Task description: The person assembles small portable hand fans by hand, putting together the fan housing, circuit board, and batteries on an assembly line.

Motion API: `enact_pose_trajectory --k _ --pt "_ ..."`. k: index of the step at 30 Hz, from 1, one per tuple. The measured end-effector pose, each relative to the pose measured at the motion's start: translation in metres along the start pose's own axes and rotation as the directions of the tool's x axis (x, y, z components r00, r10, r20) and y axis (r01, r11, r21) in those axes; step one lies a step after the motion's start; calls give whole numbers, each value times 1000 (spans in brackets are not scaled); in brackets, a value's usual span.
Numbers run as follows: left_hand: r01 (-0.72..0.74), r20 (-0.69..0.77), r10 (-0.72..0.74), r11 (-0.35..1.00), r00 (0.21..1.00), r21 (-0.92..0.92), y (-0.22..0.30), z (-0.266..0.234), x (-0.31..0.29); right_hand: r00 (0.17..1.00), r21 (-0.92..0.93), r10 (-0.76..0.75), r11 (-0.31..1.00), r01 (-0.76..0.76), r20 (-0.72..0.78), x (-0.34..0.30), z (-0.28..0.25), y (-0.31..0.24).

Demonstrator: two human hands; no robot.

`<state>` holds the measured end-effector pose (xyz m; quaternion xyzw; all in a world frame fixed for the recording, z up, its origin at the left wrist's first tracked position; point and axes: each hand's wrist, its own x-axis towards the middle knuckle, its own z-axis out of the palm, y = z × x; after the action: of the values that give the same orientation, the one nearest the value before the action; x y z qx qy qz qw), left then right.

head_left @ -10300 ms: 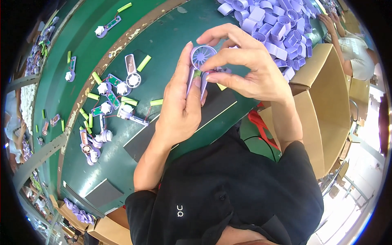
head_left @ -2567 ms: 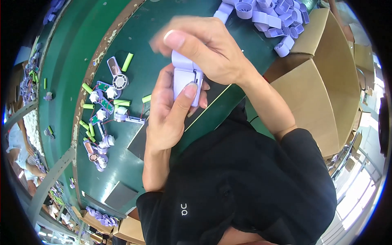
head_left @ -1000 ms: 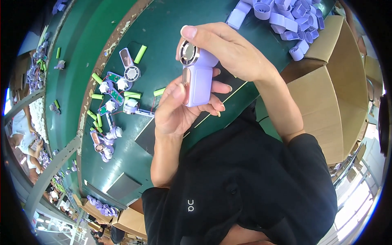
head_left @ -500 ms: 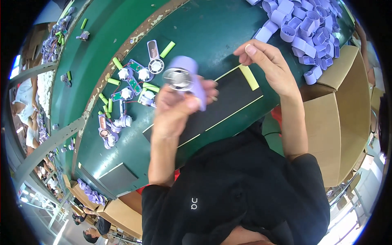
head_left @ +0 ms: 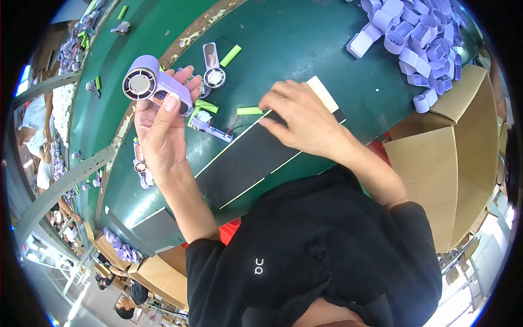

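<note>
My left hand point(head_left: 163, 122) is closed round a purple handheld fan point(head_left: 173, 90), its round silver-and-black grille facing up and my thumb on the handle. My right hand point(head_left: 308, 122) reaches over the black mat point(head_left: 245, 163), fingers curled at the end of a green cylindrical battery point(head_left: 249, 110), which they seem to pinch. A thin red wire runs from this battery to an open fan assembly point(head_left: 204, 121) with a white motor part, lying between my hands. Part of the assemblies behind my left hand is hidden.
Another fan unit point(head_left: 213, 76) lies beyond, beside a green battery point(head_left: 231, 55). A heap of purple shells point(head_left: 425, 41) covers the far right of the green table point(head_left: 289, 43). An open cardboard box point(head_left: 427, 174) stands at the right, and a metal frame bar point(head_left: 71, 185) at the left.
My left hand has carried the fan left, tilting its handle rightward. My right hand has come down and left onto the mat, by the battery. The wired assembly has shifted right.
</note>
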<state>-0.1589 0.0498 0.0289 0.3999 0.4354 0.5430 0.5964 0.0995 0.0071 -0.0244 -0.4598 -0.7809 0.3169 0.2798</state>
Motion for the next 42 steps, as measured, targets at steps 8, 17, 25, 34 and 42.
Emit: enact_pose_trajectory --k 8,17,25,34,42 --pt "-21 13 20 994 1000 108 2 6 53 973 -96 -215 974 206 -86 25 26 -31" --pt "81 -80 -58 943 995 323 -18 -1 176 987 -419 -158 896 146 5 65 98 -64" --pt "80 -170 158 457 973 886 -54 5 302 977 79 -99 990 116 -191 21 19 -60" --pt "-286 192 435 161 880 945 -70 76 329 889 91 213 977 -193 -405 -35 -30 21" --pt "-597 663 -114 340 740 726 -111 242 120 857 236 460 882 -409 -234 -80 -64 19"
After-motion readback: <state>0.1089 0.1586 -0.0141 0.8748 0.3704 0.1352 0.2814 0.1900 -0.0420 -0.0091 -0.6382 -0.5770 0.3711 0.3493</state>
